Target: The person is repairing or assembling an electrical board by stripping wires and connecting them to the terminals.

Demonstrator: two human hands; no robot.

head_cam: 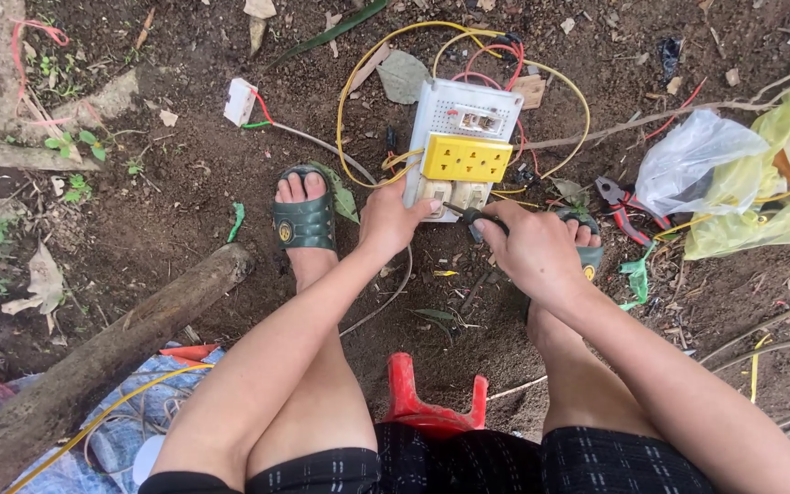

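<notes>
A white perforated electrical board (454,146) was laid flat on bare soil between the person's feet, with a yellow socket block (466,157) mounted across its middle and pale switches (454,193) set along its near edge. The near left corner of the board was pressed down by the left hand (389,220), whose fingers were spread flat against it. A dark-handled screwdriver (468,215) was gripped in the closed right hand (528,249), its tip directed at the switches. Yellow and red wires (358,82) were looped around the far end of the board. A small white socket (240,101) was seen well apart on the left, and red-handled pliers (624,203) near clear and yellow plastic bags (733,174) on the right. Green sandals (304,221) were worn, and a red stool (432,407) was visible between the knees. A log (93,361) lay at lower left.
</notes>
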